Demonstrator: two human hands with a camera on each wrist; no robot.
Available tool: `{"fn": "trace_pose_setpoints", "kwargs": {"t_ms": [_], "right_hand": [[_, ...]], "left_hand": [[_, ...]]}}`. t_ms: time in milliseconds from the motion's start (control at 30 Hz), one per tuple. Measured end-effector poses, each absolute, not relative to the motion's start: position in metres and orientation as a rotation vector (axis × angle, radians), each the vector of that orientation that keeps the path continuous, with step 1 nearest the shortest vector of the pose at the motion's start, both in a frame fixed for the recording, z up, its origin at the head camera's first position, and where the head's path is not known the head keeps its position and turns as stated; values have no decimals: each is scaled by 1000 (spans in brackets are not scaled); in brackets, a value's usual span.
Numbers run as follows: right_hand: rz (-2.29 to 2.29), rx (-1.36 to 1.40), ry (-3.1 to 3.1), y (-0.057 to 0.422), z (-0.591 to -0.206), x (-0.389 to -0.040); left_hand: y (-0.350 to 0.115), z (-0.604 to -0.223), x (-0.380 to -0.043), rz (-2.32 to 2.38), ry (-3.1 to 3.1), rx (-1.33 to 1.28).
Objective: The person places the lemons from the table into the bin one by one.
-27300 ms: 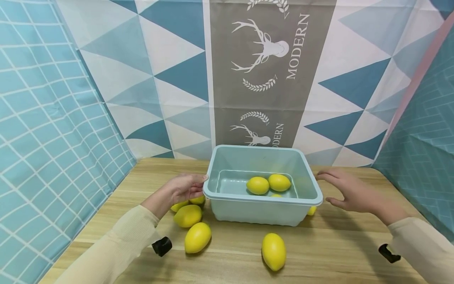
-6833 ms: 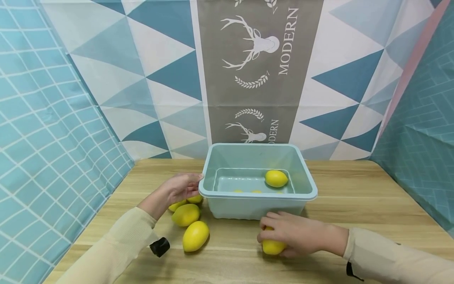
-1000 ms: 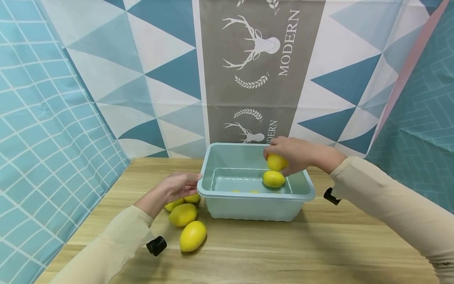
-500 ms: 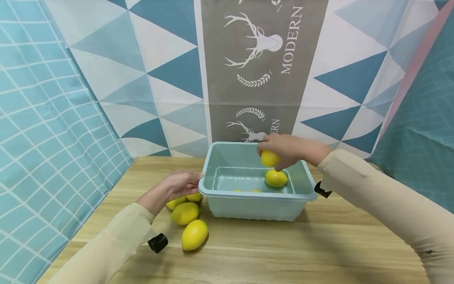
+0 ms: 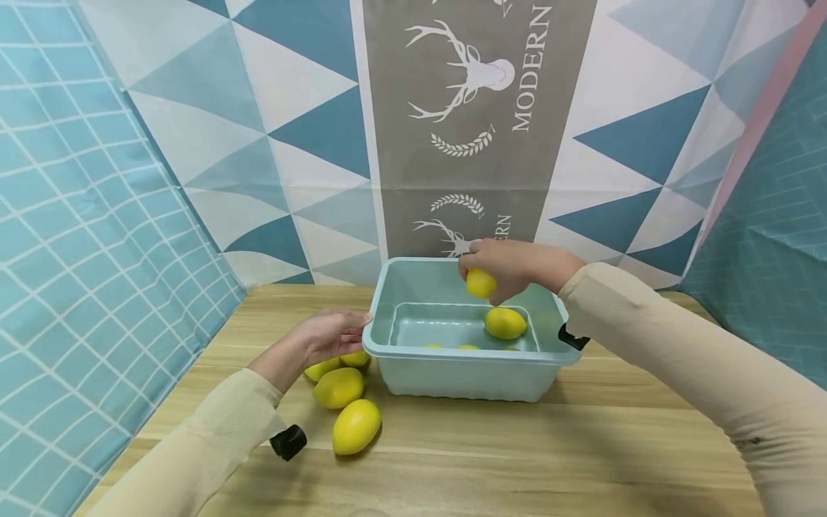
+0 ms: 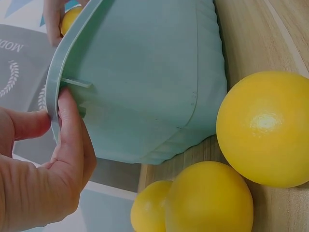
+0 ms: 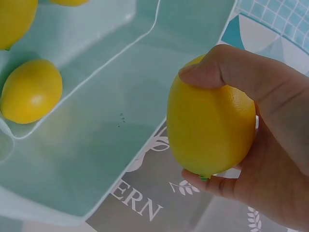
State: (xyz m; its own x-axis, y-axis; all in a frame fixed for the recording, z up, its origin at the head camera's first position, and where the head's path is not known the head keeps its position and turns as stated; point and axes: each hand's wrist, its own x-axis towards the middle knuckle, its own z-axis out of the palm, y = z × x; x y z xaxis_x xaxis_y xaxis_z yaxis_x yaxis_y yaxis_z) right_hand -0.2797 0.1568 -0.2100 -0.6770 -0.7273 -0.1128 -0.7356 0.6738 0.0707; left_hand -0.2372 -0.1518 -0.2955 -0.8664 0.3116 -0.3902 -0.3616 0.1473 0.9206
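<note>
A pale blue-green plastic bin (image 5: pixel 472 377) stands on the wooden table. My left hand (image 5: pixel 329 337) pinches the rim at its left end; in the left wrist view the thumb lies on one side of the rim and the fingers on the other. Above the bin's back right part, my right hand (image 5: pixel 510 266) grips a yellow lemon (image 7: pixel 210 125), its thumb and fingers curled round it. Inside the bin lies another lemon (image 5: pixel 505 323), and the tops of several more barely show over the front wall. Several lemons sit left of the bin, such as a front one (image 5: pixel 357 427).
Wood-grain table (image 5: pixel 491 459) spreads in front of the bin. A patterned cloth (image 5: pixel 310 129) hangs behind it, with a blue checked cloth (image 5: pixel 84 237) at the left and a teal cloth (image 5: pixel 769 251) at the right. Black wrist straps (image 5: pixel 288 442) are on both sleeves.
Since 6.8 s ago, my right hand has lifted the lemon from the table in front and brought it over the bin. In the last second it has drifted slightly left. My left hand keeps the rim.
</note>
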Motion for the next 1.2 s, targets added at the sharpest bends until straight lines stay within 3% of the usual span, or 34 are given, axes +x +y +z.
{"fn": "trace_pose_setpoints", "kwargs": {"t_ms": [1200], "right_hand": [[-119,-1306,2836,153,-238,-313]], "left_hand": [[-152,-296,-235,1777,1983,-100]]}}
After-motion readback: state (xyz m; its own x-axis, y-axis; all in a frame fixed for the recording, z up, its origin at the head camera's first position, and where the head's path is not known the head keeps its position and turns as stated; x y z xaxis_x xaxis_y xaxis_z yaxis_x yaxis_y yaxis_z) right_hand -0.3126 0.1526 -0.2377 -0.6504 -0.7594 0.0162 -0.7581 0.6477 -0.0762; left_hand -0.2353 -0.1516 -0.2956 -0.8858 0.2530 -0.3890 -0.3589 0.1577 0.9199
